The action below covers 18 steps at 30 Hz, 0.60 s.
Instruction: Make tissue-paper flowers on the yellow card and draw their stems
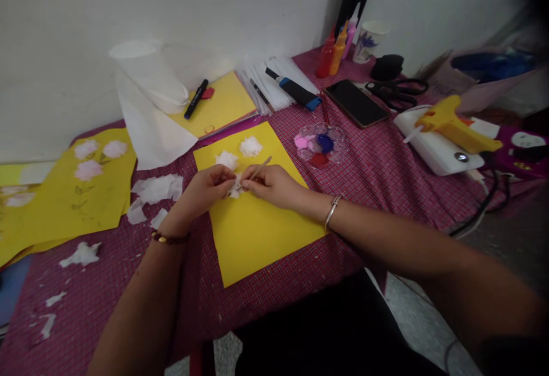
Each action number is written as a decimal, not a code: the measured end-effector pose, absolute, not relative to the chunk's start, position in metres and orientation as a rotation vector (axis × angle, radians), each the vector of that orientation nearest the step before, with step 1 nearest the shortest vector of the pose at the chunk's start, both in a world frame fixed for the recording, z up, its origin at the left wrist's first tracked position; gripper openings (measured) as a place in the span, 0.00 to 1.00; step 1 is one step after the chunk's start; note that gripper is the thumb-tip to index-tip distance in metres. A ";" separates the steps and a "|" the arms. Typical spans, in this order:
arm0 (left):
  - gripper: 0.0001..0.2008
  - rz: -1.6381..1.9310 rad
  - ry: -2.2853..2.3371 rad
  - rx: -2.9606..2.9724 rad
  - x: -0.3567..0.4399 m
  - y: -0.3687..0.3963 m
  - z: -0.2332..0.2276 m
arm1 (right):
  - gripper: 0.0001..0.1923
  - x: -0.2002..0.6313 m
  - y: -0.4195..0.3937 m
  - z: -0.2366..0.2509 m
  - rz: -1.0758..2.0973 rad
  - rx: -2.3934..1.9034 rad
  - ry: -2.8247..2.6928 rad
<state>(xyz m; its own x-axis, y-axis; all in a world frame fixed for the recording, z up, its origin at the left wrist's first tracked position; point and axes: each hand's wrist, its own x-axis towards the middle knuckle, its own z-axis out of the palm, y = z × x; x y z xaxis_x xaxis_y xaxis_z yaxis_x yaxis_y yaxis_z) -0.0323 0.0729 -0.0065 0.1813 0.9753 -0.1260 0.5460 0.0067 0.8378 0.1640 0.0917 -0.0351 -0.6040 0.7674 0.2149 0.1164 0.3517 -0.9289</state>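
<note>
My left hand and my right hand meet over a yellow paper sheet on the red checked cloth. Between their fingertips sits a small white tissue wad; my left hand pinches it. My right hand grips a thin wooden stick whose tip points at the wad. Two more white tissue puffs lie on the sheet just beyond the hands.
A paint palette, a phone, scissors, paint bottles and a yellow glue gun on a white box lie to the right. Yellow sheets with pink tissue flowers and tissue scraps lie left.
</note>
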 end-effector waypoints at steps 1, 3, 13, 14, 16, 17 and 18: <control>0.06 0.663 1.466 1.662 -0.032 0.073 -0.006 | 0.09 0.164 0.091 -0.036 1.241 -0.772 -1.978; 0.07 0.642 1.468 1.687 -0.033 0.074 -0.006 | 0.09 0.162 0.091 -0.037 1.186 -0.786 -2.004; 0.06 0.823 1.614 1.582 -0.040 0.057 0.025 | 0.07 0.166 0.092 -0.022 1.610 -0.974 -1.413; 0.07 0.914 1.699 1.535 -0.049 0.051 0.035 | 0.08 0.168 0.093 -0.019 1.651 -0.987 -1.333; 0.07 0.993 1.816 1.456 -0.072 0.037 0.052 | 0.09 0.173 0.094 -0.015 1.701 -1.000 -1.243; 0.07 1.010 1.886 1.446 -0.085 0.029 0.059 | 0.09 0.174 0.094 -0.014 1.716 -1.000 -1.228; 0.08 1.015 1.953 1.437 -0.097 0.020 0.065 | 0.09 0.175 0.094 -0.014 1.724 -0.995 -1.224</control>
<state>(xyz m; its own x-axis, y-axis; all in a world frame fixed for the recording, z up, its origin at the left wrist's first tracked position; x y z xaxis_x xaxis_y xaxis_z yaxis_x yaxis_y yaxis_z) -0.0973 0.0195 0.0649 -0.3122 0.9495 0.0306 0.5706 0.1616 0.8052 0.1745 0.0940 -0.0137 -0.3861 0.9094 -0.1547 -0.1539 -0.2288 -0.9612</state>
